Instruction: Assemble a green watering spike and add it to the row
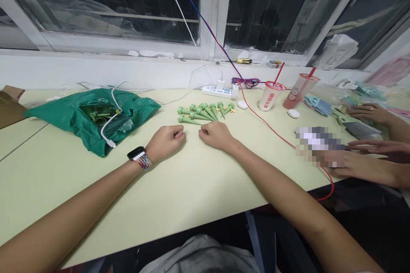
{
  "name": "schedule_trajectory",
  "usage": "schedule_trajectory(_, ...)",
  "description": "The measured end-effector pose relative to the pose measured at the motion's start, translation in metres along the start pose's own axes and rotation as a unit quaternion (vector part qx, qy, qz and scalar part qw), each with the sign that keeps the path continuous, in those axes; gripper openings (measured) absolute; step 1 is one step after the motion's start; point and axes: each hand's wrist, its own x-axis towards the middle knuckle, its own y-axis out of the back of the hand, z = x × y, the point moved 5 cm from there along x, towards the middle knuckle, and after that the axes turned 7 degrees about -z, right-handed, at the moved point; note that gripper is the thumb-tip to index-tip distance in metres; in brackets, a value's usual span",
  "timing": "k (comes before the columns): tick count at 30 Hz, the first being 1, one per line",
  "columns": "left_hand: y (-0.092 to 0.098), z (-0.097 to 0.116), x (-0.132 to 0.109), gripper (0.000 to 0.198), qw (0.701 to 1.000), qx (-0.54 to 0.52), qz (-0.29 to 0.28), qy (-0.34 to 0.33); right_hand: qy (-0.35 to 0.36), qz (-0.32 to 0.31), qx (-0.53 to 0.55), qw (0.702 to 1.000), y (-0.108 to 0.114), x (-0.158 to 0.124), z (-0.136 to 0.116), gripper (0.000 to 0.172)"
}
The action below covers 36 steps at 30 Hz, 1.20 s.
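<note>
My left hand (165, 141) rests on the table as a closed fist, with a watch (140, 156) on its wrist; nothing shows in its fingers. Close to it on the right, my right hand (216, 135) is likewise curled into a fist, with nothing visible in it. Just beyond both fists lie several green plant watering spikes (205, 113) with ribbed caps and small yellow parts. The tip of the nearest spike points to my right hand. To the left, an open green plastic bag (77, 115) holds more green pieces, with a white cable (104, 130) draped over it.
A power strip (219, 91) and coiled cables (250, 82) lie by the wall. Two drink cups (270, 97) with red straws stand at the back right. A red cable (262, 121) crosses the table. Another person's hands (358, 164) are at the right, near dustpan-like items (361, 128).
</note>
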Motion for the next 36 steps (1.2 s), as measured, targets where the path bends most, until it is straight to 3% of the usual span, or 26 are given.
schedule_trajectory(19, -0.001, -0.0039, 0.0015, 0.03, 1.0, 0.006, -0.009, -0.009, 0.011, 0.005, 0.009, 1.0, 0.0005, 0.0008, -0.0013, 0.033)
schedule_trajectory(36, -0.0002, -0.0016, 0.0011, 0.03, 1.0, 0.011, -0.025, 0.004, -0.005, -0.038, -0.017, 0.999, 0.0025, 0.0011, -0.0033, 0.033)
